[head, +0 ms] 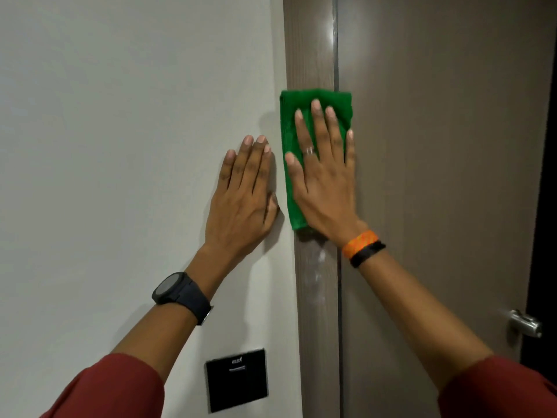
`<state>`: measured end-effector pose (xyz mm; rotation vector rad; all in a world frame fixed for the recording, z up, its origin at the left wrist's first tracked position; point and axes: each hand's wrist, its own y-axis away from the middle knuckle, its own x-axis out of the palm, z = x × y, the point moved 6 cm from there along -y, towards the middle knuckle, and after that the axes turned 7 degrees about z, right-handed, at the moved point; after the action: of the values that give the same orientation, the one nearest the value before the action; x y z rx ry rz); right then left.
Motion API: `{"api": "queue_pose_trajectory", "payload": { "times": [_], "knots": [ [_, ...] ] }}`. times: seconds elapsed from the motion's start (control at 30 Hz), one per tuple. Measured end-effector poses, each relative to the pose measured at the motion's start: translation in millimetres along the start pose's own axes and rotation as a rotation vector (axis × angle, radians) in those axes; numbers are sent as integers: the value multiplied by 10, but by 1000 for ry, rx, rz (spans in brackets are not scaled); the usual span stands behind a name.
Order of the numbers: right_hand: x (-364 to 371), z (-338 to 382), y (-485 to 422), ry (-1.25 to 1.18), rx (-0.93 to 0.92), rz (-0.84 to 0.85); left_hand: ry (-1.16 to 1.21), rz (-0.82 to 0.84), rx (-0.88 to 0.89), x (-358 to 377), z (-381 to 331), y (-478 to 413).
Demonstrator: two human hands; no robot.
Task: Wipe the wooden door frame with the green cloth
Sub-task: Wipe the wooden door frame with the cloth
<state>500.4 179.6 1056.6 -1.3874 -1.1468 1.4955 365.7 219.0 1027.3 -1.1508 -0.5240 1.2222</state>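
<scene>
A vertical brown wooden door frame (312,49) runs down the middle of the view. A folded green cloth (291,140) lies flat against it at mid height. My right hand (324,182) presses the cloth onto the frame with fingers spread, palm covering the cloth's lower right part. My left hand (244,194) rests flat on the white wall (120,131) just left of the frame, fingers together, holding nothing. A pale smear shows on the frame below the cloth.
The brown door (437,146) stands right of the frame, with a metal handle (526,322) at lower right and a dark gap at its far edge. A black square wall panel (236,380) sits low on the wall.
</scene>
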Motion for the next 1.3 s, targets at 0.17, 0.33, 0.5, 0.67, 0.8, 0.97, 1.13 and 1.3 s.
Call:
{"api": "queue_pose_trajectory", "payload": {
  "times": [0.17,0.33,0.5,0.67,0.8,0.97,1.13,1.3],
  "knots": [
    [104,-14,310,-13,15,-30,8,19,-19,97,-93,289],
    [525,69,1644,-48,82,52,25,60,-47,209,-254,700],
    [544,-11,1275,-7,72,-59,15,92,-56,304,-415,983],
    [724,10,1799,-57,113,-43,18,98,-95,366,-534,1231],
    [836,36,2386,-58,109,28,-3,123,-109,414,-647,1411],
    [758,-22,1821,-55,106,-53,-2,119,-132,453,-714,1456],
    [919,0,2459,-74,139,1,3,112,-153,444,-706,1600],
    [1025,46,3200,-46,91,98,-3,79,-139,417,-682,1636]
  ]
}}
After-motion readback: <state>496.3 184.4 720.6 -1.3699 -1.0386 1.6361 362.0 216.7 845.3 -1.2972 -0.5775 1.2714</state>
